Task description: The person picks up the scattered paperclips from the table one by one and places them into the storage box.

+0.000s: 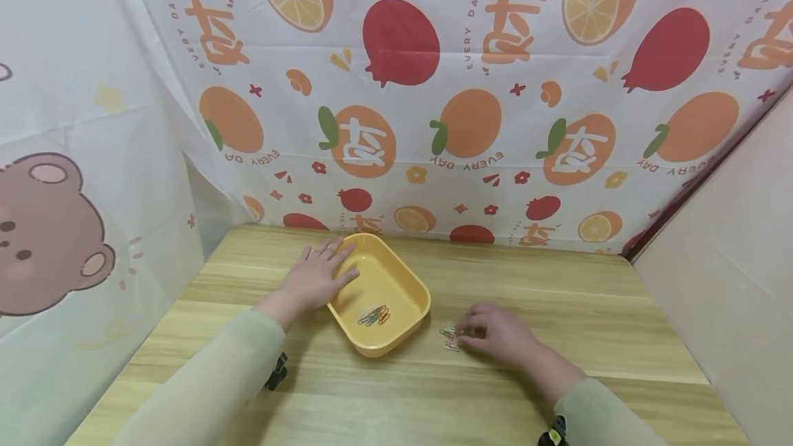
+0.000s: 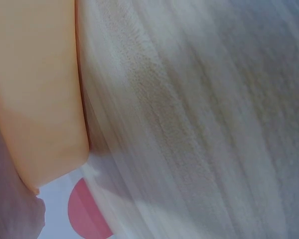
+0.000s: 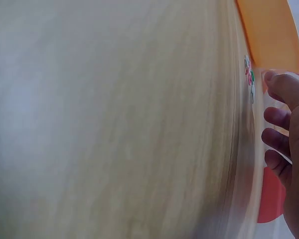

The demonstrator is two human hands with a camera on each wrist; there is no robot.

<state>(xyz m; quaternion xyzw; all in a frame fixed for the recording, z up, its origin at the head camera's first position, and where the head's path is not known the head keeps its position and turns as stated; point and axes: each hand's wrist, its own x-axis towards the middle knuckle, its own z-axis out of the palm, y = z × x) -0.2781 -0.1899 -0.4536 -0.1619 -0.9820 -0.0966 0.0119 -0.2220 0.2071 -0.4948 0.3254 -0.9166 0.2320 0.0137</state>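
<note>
Slim green, pink and pale paperclips point(image 1: 451, 341) lie by the right hand point(image 1: 500, 336), its grip unclear; the left hand point(image 1: 312, 281), spread and unclenched, touches the yellow tray point(image 1: 405, 281) toward the tabletop's point(image 1: 520, 267) far edge.

The head camera looks forward and down over the desk point(image 1: 434, 398), far enough back, I'd say, to take in the left hand point(image 1: 312, 275), the right hand point(image 1: 498, 336) and the fruit-print cloth point(image 1: 409, 40) beyond. The left wrist camera sits low, close beside the yellow tray's point(image 1: 396, 281) outer wall, its picture tipped sideways. The right wrist one skims low too, likewise tipped. All three share tray, desk and cloth; head and right wrist both catch the loose paper clips point(image 1: 450, 339).
</note>
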